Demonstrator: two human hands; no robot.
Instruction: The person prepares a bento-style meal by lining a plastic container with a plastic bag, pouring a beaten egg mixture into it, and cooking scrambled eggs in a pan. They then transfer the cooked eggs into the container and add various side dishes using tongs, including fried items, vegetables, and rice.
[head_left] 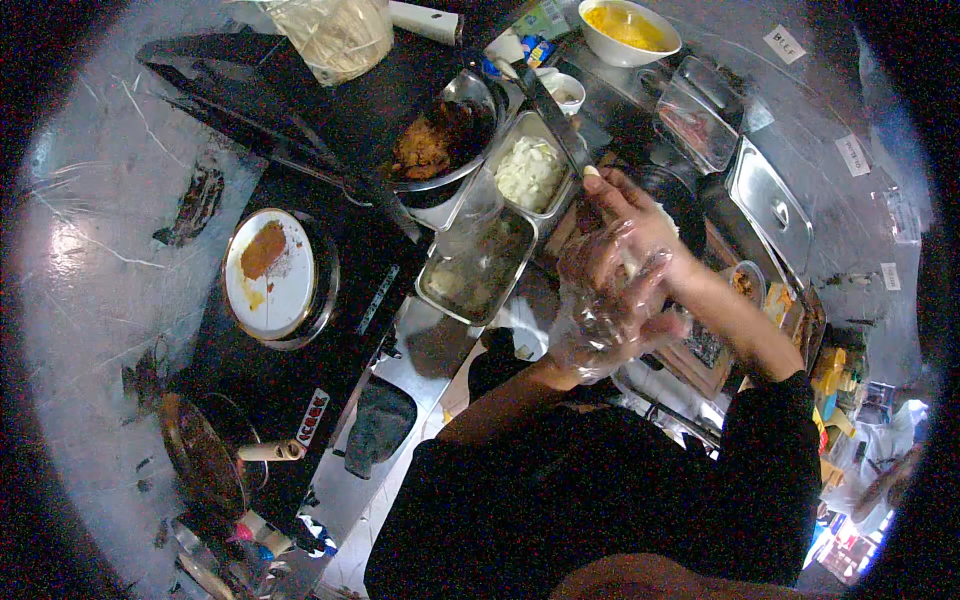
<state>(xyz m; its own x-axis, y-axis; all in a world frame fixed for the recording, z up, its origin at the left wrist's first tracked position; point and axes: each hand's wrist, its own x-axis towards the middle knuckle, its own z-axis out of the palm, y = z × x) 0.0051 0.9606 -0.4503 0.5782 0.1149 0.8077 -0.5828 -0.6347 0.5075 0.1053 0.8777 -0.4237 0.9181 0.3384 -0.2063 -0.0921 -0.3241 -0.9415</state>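
Clear, wrinkled plastic that looks like a disposable glove (598, 335) covers my left hand (610, 300). The fingers beneath it look stretched out and partly spread, though shine blurs their outline. My right hand (635, 222) overlaps the left from above, its fingers bunched toward the far side. A small pale spot shows at their tips, and whatever they grip is hidden. Left of the hands is a metal pan of white chopped food (530, 172), and nearer me a rectangular container (480, 265) with a little at its bottom.
A metal bowl (488, 110) of brown coated food sits on the dark counter. To its left is a white plate (285, 290) with orange-brown powder. A bowl of yellow food (625, 35) stands at the back, with a lidded metal pan (775, 205) to the right. A grey cloth (380, 420) lies near.
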